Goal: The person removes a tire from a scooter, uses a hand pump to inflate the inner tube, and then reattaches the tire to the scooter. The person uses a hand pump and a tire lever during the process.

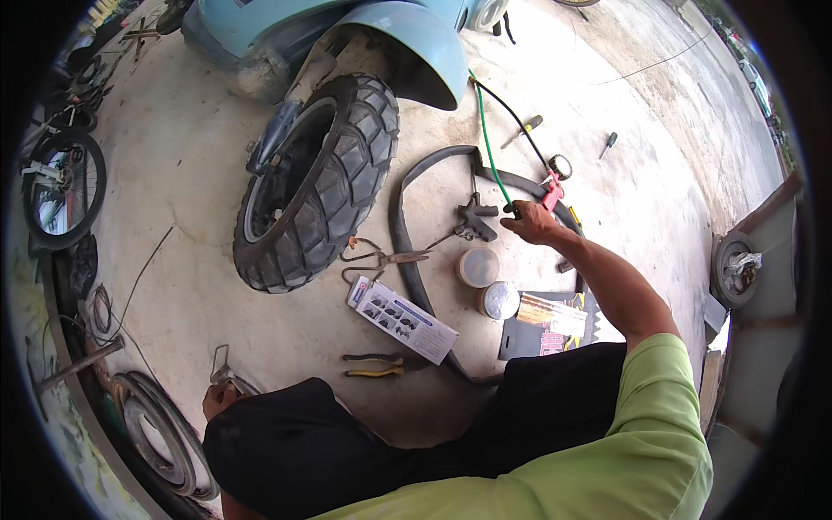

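Observation:
My right hand reaches out with fingers closed on a green hose, beside a pink air gun with a round gauge. A black inner tube loops on the floor around black-handled tools. My left hand, partly hidden by my knee at lower left, is closed at a bent metal object that I cannot make out. Scissors, a long white box, two round tubs and yellow-handled pliers lie between me and a scooter's front tyre.
The pale blue scooter stands ahead. Two screwdrivers lie at upper right, printed cardboard near my right knee. Bicycles, coiled tubes and wire line the left edge. A spare wheel leans at right.

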Available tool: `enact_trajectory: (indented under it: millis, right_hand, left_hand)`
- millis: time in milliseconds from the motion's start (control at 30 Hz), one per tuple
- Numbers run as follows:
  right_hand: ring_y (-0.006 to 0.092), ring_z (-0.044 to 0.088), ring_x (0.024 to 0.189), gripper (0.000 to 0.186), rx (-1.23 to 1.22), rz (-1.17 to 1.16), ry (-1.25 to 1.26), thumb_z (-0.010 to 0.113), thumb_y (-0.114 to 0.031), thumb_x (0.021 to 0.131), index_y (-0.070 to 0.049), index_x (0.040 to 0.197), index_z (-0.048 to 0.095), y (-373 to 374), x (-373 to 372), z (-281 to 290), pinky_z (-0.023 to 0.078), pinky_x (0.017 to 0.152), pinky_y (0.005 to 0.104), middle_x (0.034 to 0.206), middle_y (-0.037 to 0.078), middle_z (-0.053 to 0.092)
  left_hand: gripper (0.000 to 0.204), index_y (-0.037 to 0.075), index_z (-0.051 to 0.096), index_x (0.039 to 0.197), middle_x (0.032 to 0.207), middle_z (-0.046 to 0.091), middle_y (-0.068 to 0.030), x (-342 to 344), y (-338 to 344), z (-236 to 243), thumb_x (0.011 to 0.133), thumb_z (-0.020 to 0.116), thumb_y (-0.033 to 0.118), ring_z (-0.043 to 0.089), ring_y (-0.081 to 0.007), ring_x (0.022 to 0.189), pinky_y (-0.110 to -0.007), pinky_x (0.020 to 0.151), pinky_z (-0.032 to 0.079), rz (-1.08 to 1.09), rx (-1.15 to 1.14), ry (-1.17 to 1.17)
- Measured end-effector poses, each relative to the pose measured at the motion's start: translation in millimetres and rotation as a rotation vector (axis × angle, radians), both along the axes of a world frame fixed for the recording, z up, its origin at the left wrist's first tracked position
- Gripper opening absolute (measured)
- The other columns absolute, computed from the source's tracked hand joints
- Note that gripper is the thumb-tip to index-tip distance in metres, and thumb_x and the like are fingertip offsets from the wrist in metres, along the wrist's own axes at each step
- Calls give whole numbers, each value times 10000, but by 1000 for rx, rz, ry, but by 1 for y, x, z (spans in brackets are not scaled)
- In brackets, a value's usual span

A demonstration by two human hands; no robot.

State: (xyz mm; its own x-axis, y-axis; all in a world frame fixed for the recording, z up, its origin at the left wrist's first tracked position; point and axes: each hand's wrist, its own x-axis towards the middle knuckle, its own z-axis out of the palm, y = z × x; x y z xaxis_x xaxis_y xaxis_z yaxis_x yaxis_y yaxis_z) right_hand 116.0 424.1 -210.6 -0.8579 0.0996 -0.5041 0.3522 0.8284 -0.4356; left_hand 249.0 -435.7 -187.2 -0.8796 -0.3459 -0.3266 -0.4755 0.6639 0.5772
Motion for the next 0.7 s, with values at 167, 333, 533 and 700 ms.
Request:
enact_trajectory:
  millis: [167,333,533,700]
  right_hand:
    - [132,609,677,495,-329,-305,248,677,-397,989,38,1225,693,8,-29,48,514,649,333,772,41,646]
    - [108,569,646,407,-442,-286,186,612,-386,1045,10,1095,691,-26,-26,86,490,597,306,729,18,595]
    - [161,630,652,377,-471,-68,24,548,-328,1063,24,1018,675,-69,-16,80,529,623,351,754,70,661]
    - [358,728,825,385,-438,130,23,555,-327,974,50,982,635,-116,6,62,560,764,454,884,218,729]
  left_hand:
    - [307,-41,671,1118,877,700,-104,-41,55,40,943,737,202,658,-184,776,-361,712,543,76,213,-67]
    - [314,-49,657,1157,896,683,-93,-78,113,76,948,715,178,669,-185,782,-348,760,549,-16,274,14]
    - [318,-49,655,1139,909,685,-92,-78,114,60,944,726,191,668,-179,776,-343,746,550,-104,334,45]
    - [323,-41,656,1116,885,696,-83,-53,94,34,944,753,214,662,-158,758,-323,724,549,-58,324,-45]
